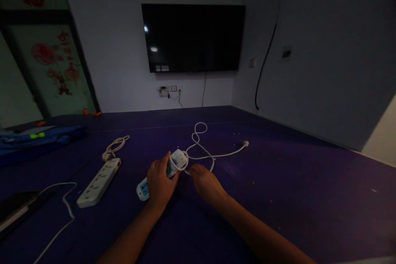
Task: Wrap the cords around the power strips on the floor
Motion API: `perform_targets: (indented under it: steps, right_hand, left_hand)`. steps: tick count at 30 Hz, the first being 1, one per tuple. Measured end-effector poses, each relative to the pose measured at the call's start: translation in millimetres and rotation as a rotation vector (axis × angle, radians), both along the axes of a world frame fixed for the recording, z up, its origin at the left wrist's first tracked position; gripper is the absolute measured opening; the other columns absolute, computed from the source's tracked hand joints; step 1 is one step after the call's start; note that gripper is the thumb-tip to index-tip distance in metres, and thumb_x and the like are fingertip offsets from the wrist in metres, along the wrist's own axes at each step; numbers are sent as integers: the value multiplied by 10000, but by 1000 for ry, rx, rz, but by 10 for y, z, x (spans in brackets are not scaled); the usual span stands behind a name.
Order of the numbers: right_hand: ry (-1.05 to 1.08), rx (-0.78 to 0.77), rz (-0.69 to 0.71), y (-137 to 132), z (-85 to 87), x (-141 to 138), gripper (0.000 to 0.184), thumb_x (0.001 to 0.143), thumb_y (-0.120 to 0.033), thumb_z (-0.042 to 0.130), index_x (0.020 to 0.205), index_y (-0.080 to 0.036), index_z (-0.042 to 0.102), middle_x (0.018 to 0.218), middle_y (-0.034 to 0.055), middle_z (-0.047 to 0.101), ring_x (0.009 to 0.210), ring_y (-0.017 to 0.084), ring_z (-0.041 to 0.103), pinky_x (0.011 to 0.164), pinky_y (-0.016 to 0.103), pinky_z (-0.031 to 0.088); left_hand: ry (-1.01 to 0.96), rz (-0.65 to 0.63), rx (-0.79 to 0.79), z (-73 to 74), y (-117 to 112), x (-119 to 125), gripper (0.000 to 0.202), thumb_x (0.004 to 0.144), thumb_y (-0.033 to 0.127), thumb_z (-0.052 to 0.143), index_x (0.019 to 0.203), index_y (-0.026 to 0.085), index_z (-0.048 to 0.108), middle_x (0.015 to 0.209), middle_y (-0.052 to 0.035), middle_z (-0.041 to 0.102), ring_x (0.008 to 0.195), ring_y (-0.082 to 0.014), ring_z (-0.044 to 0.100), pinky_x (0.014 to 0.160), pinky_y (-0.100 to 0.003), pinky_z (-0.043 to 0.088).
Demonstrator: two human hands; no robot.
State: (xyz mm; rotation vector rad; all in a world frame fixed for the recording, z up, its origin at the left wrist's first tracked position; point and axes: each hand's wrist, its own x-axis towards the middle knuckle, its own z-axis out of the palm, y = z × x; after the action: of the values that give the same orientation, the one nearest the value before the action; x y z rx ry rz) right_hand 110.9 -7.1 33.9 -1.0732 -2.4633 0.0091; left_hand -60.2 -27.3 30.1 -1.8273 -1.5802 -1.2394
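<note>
My left hand (161, 181) is wrapped round a white and blue power strip (143, 189), which is tilted up towards its cord end. A loop of the strip's white cord (198, 145) passes around that end. Close on the right, my right hand (206, 183) pinches the cord near the loop. From there the cord twists across the purple surface to a white plug (245, 143) at its far end. The fingertips of my right hand are partly hidden.
A second white power strip (98, 183) lies to the left, its cord bundled (117, 145) behind it. Further left are a dark flat object (15, 208) with a thin white cable (68, 206) and blue cloth (55, 137). A television (194, 37) hangs on the far wall.
</note>
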Motion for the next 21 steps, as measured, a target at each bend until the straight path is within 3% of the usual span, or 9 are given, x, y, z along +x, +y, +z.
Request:
perform_targets:
  steps: [3, 7, 13, 21]
  right_hand:
    - [87, 65, -2, 5, -12, 7, 317, 853, -91, 366, 1035, -156, 618, 1181, 106, 552, 990, 182, 545, 826, 286, 475]
    - [58, 115, -27, -7, 9, 10, 336, 858, -117, 362, 1060, -176, 625, 1445, 86, 326, 1069, 218, 516, 822, 320, 490]
    - [-122, 24, 12, -30, 92, 71, 478, 858, -98, 326, 1296, -218, 473, 1429, 64, 376, 980, 194, 563, 778, 281, 485]
    - [-231, 33, 19, 18, 74, 98, 451, 830, -67, 333, 1214, -153, 552, 1453, 75, 341, 934, 211, 578, 773, 313, 479]
  left_hand:
    - [-1, -9, -13, 6, -1, 2, 538, 750, 305, 630, 1247, 174, 471, 1001, -109, 645, 939, -279, 557, 798, -415, 458]
    - [-13, -25, -25, 13, -5, 3, 542, 744, 289, 621, 1250, 175, 465, 1018, -108, 639, 953, -280, 554, 800, -412, 457]
    - [-2, -66, -125, -29, 12, -21, 533, 760, 299, 592, 1264, 196, 452, 1004, -94, 636, 972, -270, 546, 825, -404, 442]
    - [100, -53, -331, -24, 50, -43, 617, 768, 383, 563, 1320, 163, 396, 1074, -133, 615, 1020, -282, 531, 842, -406, 398]
